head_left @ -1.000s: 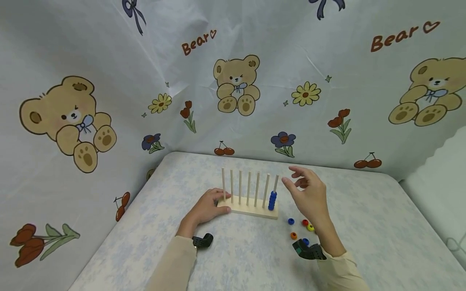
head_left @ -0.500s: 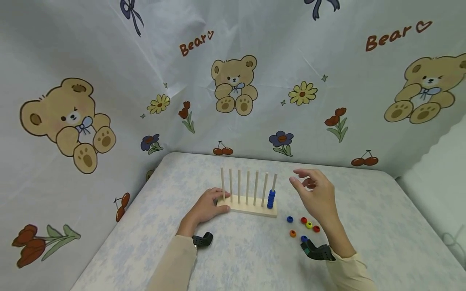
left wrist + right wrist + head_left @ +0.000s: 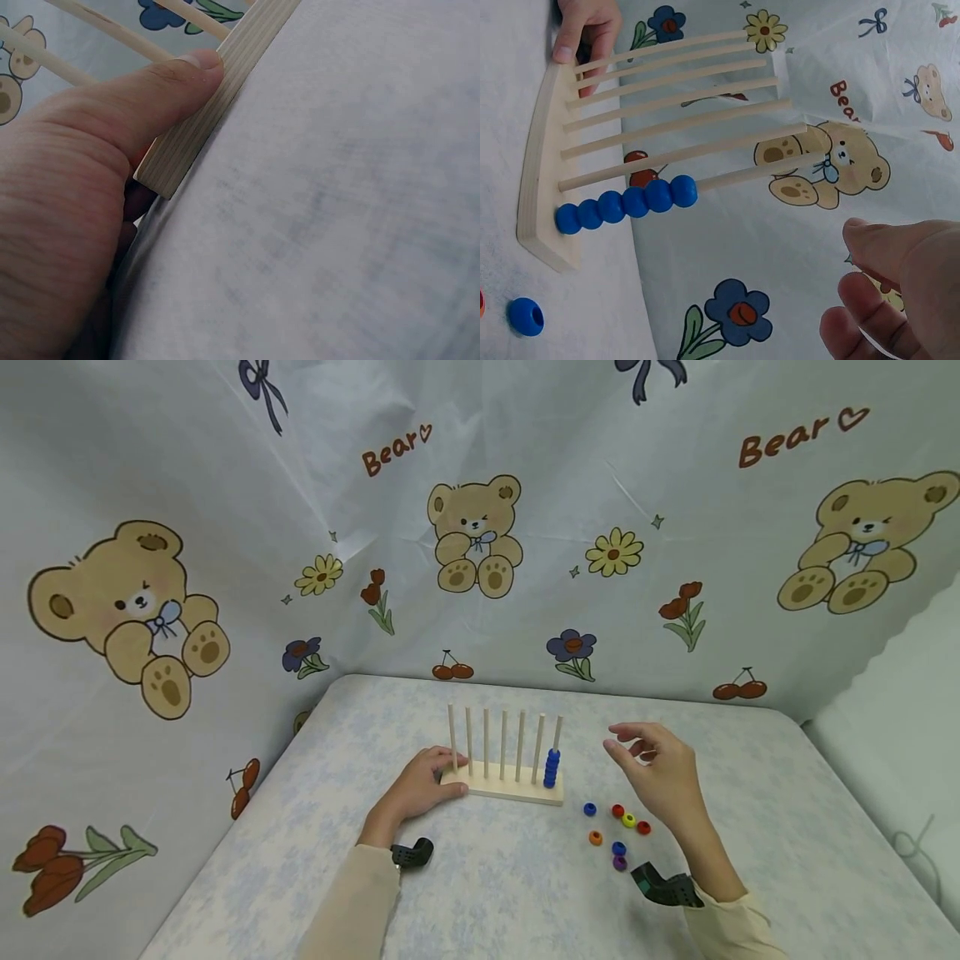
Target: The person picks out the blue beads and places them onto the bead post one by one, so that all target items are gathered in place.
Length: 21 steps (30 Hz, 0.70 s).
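A wooden peg board (image 3: 498, 787) stands on the table with a row of several upright pegs. Its rightmost peg carries a stack of blue beads (image 3: 622, 204); the other pegs are bare. My left hand (image 3: 416, 789) grips the left end of the base, its thumb (image 3: 176, 90) along the front edge and the fingers mostly hidden behind. To the right of the board my right hand (image 3: 667, 772) hangs above the table, fingers loosely bent and apart from the thumb, holding nothing.
Loose beads lie right of the board: a blue bead (image 3: 590, 809), an orange bead (image 3: 596, 837), a yellow bead (image 3: 628, 820), a purple bead (image 3: 619, 863), two red ones and another blue one. A bear-print cloth (image 3: 480, 635) hangs behind the table.
My right hand has drawn away from the rightmost peg, to the right and slightly down, uncovering more loose beads. The left hand keeps its grip; the head view has turned slightly.
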### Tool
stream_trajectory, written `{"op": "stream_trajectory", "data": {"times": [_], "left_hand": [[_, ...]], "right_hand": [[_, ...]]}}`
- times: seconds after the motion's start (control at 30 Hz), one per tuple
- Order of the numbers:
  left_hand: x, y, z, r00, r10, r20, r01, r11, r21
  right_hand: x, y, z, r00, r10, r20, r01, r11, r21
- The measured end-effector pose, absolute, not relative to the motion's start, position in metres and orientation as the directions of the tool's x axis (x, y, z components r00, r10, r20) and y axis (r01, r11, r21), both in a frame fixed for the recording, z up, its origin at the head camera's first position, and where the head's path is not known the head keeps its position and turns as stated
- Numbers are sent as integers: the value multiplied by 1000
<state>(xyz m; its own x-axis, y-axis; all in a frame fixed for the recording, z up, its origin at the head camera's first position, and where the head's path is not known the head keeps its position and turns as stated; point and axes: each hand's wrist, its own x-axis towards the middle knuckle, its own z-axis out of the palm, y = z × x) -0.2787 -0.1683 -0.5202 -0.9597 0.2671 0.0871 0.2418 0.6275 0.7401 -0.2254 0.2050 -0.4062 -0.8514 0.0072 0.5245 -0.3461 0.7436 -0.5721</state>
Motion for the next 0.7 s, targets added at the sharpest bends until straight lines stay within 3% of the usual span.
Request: {"op": "stream_trajectory", "data": {"times": [0.7], "left_hand": [[-280,-170,-522,-960,268,79,233,612,756]], "right_hand": [[-222,205,-441,-926,-161,340,-337,759,-557]]}}
